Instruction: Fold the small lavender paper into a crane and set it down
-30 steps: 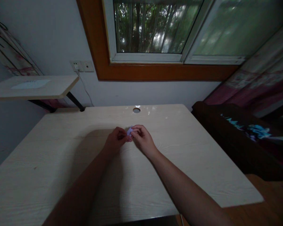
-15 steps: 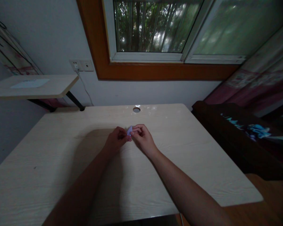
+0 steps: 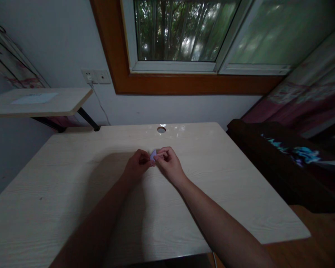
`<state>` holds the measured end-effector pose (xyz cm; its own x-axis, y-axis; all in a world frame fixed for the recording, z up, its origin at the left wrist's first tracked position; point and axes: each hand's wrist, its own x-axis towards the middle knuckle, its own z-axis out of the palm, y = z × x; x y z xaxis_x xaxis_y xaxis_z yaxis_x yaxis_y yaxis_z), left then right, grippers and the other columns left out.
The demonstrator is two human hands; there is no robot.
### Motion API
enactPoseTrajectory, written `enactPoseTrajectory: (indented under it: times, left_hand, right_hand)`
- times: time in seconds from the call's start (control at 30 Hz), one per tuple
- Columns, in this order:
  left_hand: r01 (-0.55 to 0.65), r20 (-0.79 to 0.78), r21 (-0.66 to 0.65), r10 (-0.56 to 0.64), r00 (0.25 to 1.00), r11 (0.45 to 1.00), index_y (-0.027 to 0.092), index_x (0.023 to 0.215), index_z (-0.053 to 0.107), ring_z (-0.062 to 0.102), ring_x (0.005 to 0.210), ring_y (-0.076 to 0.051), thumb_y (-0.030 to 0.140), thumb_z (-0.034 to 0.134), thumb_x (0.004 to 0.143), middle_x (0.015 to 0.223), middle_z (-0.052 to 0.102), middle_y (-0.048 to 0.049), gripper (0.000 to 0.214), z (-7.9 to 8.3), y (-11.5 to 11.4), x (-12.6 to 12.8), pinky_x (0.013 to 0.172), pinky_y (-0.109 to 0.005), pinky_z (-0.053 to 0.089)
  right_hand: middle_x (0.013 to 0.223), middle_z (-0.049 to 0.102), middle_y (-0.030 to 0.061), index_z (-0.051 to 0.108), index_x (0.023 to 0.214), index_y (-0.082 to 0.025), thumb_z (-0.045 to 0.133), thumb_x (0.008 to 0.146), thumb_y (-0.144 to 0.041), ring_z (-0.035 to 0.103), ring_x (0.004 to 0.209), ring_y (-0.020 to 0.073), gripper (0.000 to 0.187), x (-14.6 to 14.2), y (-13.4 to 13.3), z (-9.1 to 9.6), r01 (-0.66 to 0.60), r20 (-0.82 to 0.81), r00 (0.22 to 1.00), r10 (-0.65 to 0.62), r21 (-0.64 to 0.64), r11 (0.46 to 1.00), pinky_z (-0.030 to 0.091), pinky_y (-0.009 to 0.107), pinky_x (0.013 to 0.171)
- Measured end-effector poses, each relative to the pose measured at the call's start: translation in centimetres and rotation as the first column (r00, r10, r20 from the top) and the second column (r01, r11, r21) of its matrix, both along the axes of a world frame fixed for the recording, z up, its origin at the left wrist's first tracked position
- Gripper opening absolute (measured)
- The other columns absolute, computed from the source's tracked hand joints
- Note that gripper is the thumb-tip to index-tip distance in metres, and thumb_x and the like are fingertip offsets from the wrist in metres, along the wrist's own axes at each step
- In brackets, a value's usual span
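A small pale purple folded paper piece (image 3: 153, 154) is pinched between both hands above the middle of a light wooden table (image 3: 72, 193). My left hand (image 3: 136, 165) has its fingers curled and closed on the piece's left side. My right hand (image 3: 169, 163) pinches its right side with thumb and fingertips. Most of the piece is hidden by the fingers; only a pointed tip shows. Both forearms reach in from the bottom edge.
The table has a round cable hole (image 3: 161, 129) near its far edge. A smaller shelf-like table (image 3: 39, 101) stands at the left by a wall socket (image 3: 96, 76). Dark furniture (image 3: 281, 160) lies right of the table, under a window (image 3: 181, 33).
The hands stay in the same place, with only tiny finger shifts on the purple piece. The view has drifted slightly.
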<state>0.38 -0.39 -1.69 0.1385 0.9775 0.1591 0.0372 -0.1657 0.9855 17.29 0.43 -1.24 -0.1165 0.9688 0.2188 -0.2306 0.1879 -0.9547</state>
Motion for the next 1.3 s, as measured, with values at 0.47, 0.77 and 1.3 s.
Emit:
enactPoseTrajectory:
  times: [0.47, 0.77, 1.3]
  left_hand:
    - [-0.026, 0.076, -0.016, 0.027, 0.997, 1.000, 0.019, 0.092, 0.049, 0.070, 0.071, -0.016, 0.032, 0.076, 0.075, 0.078, 0.065, 0.0021, 0.034, 0.2, 0.1, 0.0, 0.072, -0.032, 0.058]
    - [-0.017, 0.013, -0.009, 0.017, 1.000, 1.000, 0.019, 0.090, 0.052, 0.067, 0.070, -0.014, 0.032, 0.078, 0.073, 0.076, 0.064, 0.0022, 0.034, 0.1, 0.1, 0.0, 0.071, -0.030, 0.056]
    - [0.063, 0.167, -0.071, -0.051, 0.985, 0.995, 0.018, 0.092, 0.049, 0.067, 0.064, -0.012, 0.032, 0.081, 0.071, 0.071, 0.063, 0.0046, 0.041, 0.9, 0.0, 0.4, 0.070, -0.031, 0.058]
  right_hand:
    - [0.085, 0.067, -0.0004, 0.056, 0.100, -0.023, 0.072, 0.082, -0.036, 0.064, 0.072, 0.0136, 0.028, 0.1, -0.2, 0.0, -0.021, 0.009, 1.000, 0.021, 0.017, 1.000, 0.050, 0.029, 0.070]
    - [0.080, 0.066, -0.0019, 0.055, 0.097, -0.024, 0.075, 0.077, -0.031, 0.063, 0.070, 0.0140, 0.029, 0.0, 0.0, -0.3, 0.000, -0.006, 1.000, -0.001, -0.007, 1.000, 0.050, 0.029, 0.067]
    - [0.077, 0.065, -0.0033, 0.055, 0.092, -0.024, 0.076, 0.075, -0.029, 0.061, 0.070, 0.0132, 0.028, -0.1, 0.3, -0.4, 0.010, -0.036, 0.999, -0.011, -0.026, 1.000, 0.046, 0.028, 0.067]
